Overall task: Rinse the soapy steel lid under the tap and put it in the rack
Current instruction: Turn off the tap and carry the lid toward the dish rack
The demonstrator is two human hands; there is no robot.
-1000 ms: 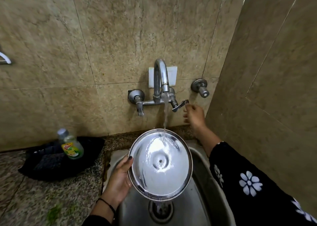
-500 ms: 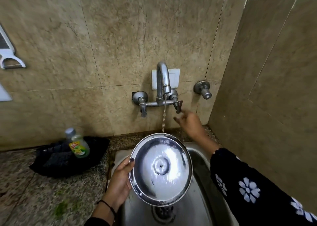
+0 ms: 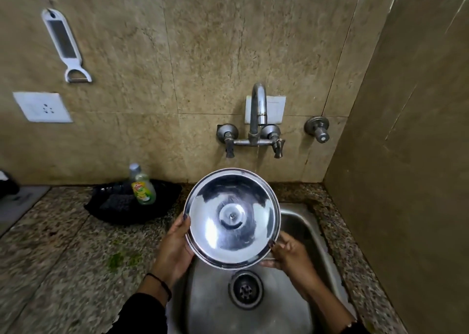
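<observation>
A round steel lid [image 3: 232,218] with its shiny underside toward me is held tilted above the steel sink [image 3: 299,222]. My left hand [image 3: 175,250] grips its left rim. My right hand [image 3: 288,253] holds its lower right rim. The wall tap [image 3: 256,120] stands behind and above the lid, with only a thin trickle falling from the spout. No rack shows in this view.
A dish soap bottle [image 3: 142,187] stands in a black tray [image 3: 121,207] on the speckled granite counter [image 3: 63,252]. The drain [image 3: 245,289] lies below the lid. A white peeler [image 3: 66,47] and a socket [image 3: 43,107] are on the tiled wall. A side wall closes off the right.
The water flow stopped to a trickle. My right hand left the tap handle and came down onto the lid's lower right rim. The view tilted up, showing more wall.
</observation>
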